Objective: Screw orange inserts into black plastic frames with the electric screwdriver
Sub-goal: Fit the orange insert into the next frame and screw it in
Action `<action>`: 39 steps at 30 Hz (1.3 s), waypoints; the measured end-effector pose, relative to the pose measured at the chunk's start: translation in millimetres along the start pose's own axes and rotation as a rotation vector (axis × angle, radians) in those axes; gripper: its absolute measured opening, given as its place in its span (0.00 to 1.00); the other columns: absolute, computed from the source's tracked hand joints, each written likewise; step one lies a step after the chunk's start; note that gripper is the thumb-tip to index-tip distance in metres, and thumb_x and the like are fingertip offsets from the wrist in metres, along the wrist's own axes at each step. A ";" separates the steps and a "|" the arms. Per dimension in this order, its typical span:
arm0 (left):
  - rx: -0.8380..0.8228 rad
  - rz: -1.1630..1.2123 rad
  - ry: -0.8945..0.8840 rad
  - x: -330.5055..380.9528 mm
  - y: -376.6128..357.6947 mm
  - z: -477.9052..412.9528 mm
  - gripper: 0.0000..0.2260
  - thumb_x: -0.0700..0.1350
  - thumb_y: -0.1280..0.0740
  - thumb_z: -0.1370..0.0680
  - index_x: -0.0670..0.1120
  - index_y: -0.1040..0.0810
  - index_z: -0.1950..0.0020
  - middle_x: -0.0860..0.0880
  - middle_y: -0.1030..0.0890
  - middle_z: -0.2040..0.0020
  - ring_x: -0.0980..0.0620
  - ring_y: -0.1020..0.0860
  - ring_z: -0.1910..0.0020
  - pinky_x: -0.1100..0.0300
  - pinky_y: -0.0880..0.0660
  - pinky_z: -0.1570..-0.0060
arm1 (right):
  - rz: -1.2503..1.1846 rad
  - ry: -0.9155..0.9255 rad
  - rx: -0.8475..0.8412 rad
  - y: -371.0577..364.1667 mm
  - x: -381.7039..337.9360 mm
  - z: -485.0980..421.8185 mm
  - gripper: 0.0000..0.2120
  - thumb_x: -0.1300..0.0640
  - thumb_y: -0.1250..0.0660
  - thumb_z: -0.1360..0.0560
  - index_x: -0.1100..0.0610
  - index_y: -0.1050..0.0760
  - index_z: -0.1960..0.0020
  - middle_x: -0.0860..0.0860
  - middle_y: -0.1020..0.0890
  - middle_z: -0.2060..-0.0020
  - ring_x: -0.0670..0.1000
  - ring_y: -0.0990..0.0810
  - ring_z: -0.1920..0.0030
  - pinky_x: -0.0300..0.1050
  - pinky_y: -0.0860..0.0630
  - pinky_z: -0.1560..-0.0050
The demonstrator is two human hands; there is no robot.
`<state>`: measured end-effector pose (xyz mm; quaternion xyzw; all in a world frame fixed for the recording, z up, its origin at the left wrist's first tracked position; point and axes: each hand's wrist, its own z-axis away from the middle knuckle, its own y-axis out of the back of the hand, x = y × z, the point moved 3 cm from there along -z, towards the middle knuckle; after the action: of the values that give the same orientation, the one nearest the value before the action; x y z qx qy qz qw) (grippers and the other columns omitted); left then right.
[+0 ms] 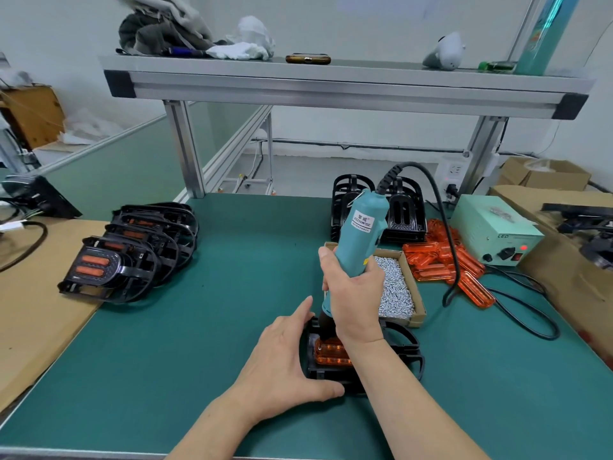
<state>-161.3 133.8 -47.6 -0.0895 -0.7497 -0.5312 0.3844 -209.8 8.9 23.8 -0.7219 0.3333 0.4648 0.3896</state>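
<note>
Now, starting at the left edge of the green mat, a stack of frames with orange pieces already fitted lies well apart from the work. Lower centre, the left hand is spread flat and wide, forefinger stretched along the far-left side and thumb along the near edge of the black frame, bracing it against the mat rather than gripping it. Inside that frame sits the orange insert; its long axis seems to run left to right, and its right part is hidden under the right forearm. Just right of the left forefinger, the right hand is wrapped tightly round the screwdriver, which stands nearly upright, top leaning slightly toward the upper right, its dark nose coming down at the insert's upper-left corner. The bit itself is hidden, so whether it sits in a screw cannot be told. Right of the tool lie the box of screws and the loose inserts, nearer the right hand.
</note>
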 end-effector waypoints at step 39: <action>-0.002 -0.038 0.002 -9.6 -4.6 2.0 0.58 0.73 0.27 0.43 0.67 0.60 0.23 0.77 0.43 0.37 0.67 0.39 0.32 0.65 0.37 0.36 | -0.609 -0.550 0.453 52.4 11.0 -29.0 0.07 0.55 0.32 0.19 0.56 0.25 0.44 0.52 0.17 0.61 0.49 0.16 0.60 0.45 0.20 0.54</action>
<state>-158.2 136.2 -57.7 -0.0753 -0.7504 -0.5393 0.3748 -238.2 -42.5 8.0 -0.5338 0.0837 0.4188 0.7298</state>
